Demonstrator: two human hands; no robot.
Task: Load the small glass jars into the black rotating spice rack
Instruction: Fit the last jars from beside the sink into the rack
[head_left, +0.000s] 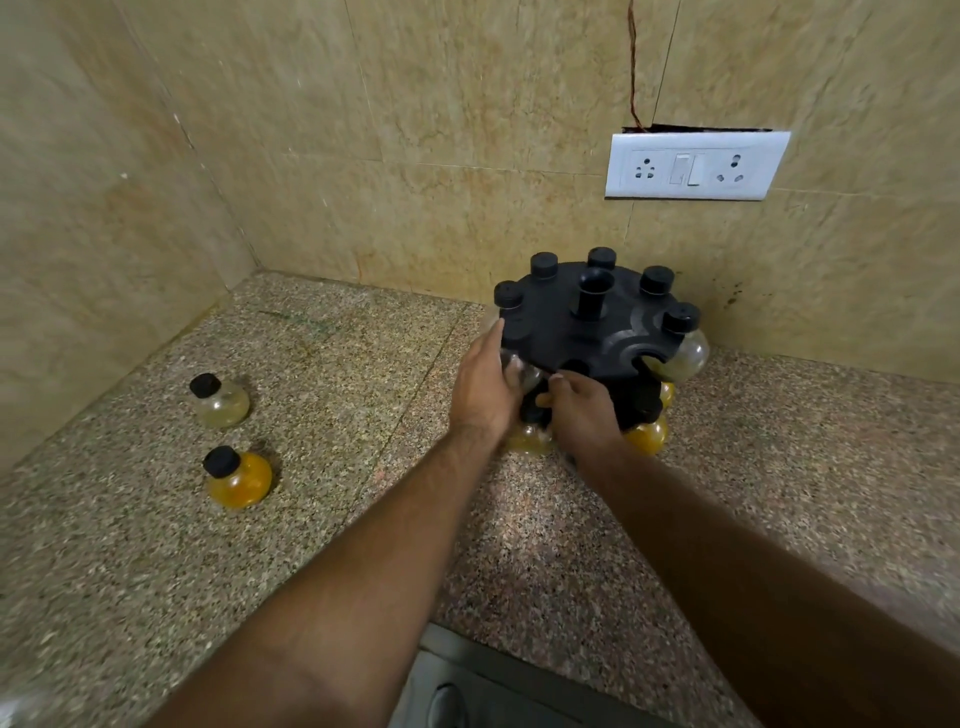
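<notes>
The black spice rack (576, 338) is standing on the bench (363, 374) close to the back wall, right of the corner. On my feed it is showing a matte round top disc with notches cut around its rim and a stubby central post (596, 293) rising from the middle. Five black caps (543, 265) are poking up through the far and side notches, and a round clear glass belly is hanging under the rightmost one. A notch at the right front is sitting open. Below the disc, a lower-tier jar (647, 435) with yellow-orange contents is showing at the right. A front jar (529, 439), yellowish with a black cap, is sitting low between the two wrists.

The left hand (483, 387) is reaching to the disc's left front rim, its fingers (511, 370) curling around a clear jar (529, 375) there. The right hand (584, 413) is pushing in under the disc's front edge with bent fingers (558, 382) (I cannot tell what, if anything, they are gripping).

Well apart on the left, two loose jars are standing upright on the speckled granite: a pale jar (221, 401) and, nearer me, an orange jar (240, 479). Both are squat and bulb-shaped with black caps. A white socket plate (696, 166) is sitting on the beige tiled wall above the rack.
</notes>
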